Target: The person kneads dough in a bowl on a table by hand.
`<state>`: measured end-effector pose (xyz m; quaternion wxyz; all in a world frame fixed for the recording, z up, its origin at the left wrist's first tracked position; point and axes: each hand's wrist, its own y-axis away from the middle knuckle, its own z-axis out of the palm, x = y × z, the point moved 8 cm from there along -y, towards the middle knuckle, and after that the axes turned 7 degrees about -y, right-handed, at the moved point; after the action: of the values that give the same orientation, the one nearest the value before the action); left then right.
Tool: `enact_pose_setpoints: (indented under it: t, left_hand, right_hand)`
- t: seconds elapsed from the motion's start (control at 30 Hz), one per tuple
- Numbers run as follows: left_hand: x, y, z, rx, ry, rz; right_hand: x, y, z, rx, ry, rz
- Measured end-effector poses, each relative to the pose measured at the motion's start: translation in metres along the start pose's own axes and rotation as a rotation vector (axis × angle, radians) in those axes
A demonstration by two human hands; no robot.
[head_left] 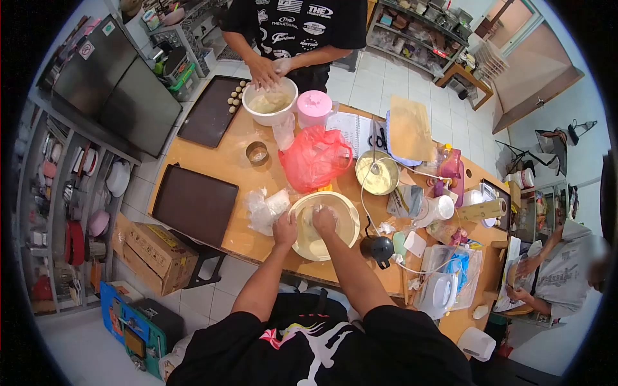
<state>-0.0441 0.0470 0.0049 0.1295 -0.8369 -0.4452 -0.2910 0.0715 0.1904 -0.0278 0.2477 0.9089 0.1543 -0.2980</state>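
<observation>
1. Two bare hands at one pale bowl point(349, 225): the left hand point(284, 229), apparently closed, at its left rim; the right hand point(324, 220), fingers curled, inside. Whether either pinches anything cannot be told.
2. The bowl stands near the edge of the table point(261, 179); an uneven push could slide or tip it.
3. One clear bag point(261, 215) lies just beside the left hand; a knock might spill its white contents.
4. Beyond: one metal bowl point(380, 183), one red bag point(315, 157). A snagged white cord point(362, 196) could drag the metal bowl.
5. Farthest: a co-worker's two hands point(265, 72) over one white bowl point(270, 119).
</observation>
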Motion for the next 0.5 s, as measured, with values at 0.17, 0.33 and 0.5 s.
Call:
enact_pose_setpoints:
  t: [0.17, 0.33, 0.5]
  left_hand:
    - [-0.001, -0.003, 0.004, -0.033, -0.025, -0.004]
    - [0.004, -0.002, -0.004, 0.022, 0.017, 0.002]
    - [0.004, -0.002, -0.004, 0.02, 0.046, 0.008]
  right_hand:
    - [-0.012, 0.037, -0.013, 0.089, 0.008, -0.153]
    - [-0.074, 0.117, -0.069, 0.001, 0.359, -0.463]
    - [-0.038, 0.115, -0.058, -0.252, 0.269, -0.322]
